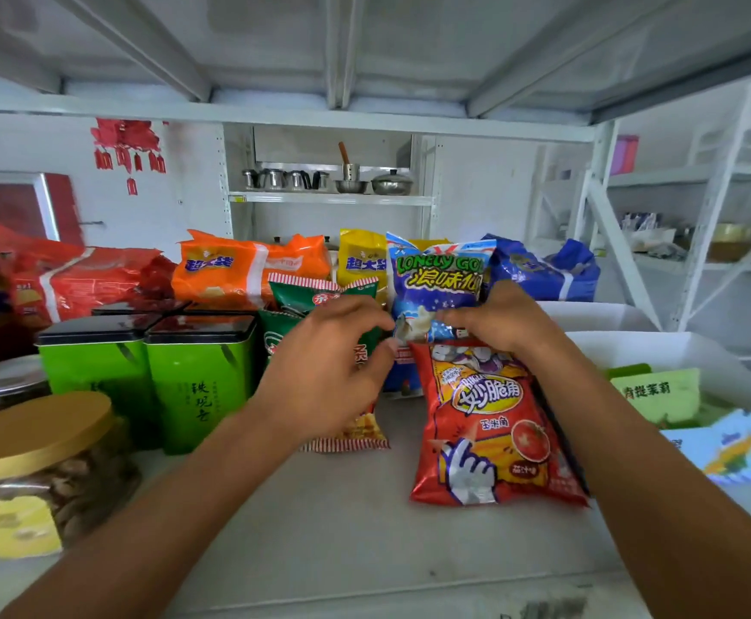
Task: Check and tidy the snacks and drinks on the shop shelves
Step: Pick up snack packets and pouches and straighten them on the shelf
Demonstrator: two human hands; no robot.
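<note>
A blue "Lonely God" snack bag (438, 279) stands upright at the middle of the shelf. My right hand (505, 321) grips its lower part, fingers curled round it. My left hand (327, 373) pinches the same bag's lower left edge, in front of green snack bags (315, 297). A red corn-snack bag (487, 422) leans just below my right hand. Behind stand orange (239, 268), yellow (361, 260), red (87, 279) and blue (543, 270) large bags in a row.
Two green tea tins (199, 373) stand at the left, with a gold-lidded jar of snacks (38, 466) in front of them. A white bin (659, 350) with packets sits at the right. The white shelf board (342, 520) lies bare in front.
</note>
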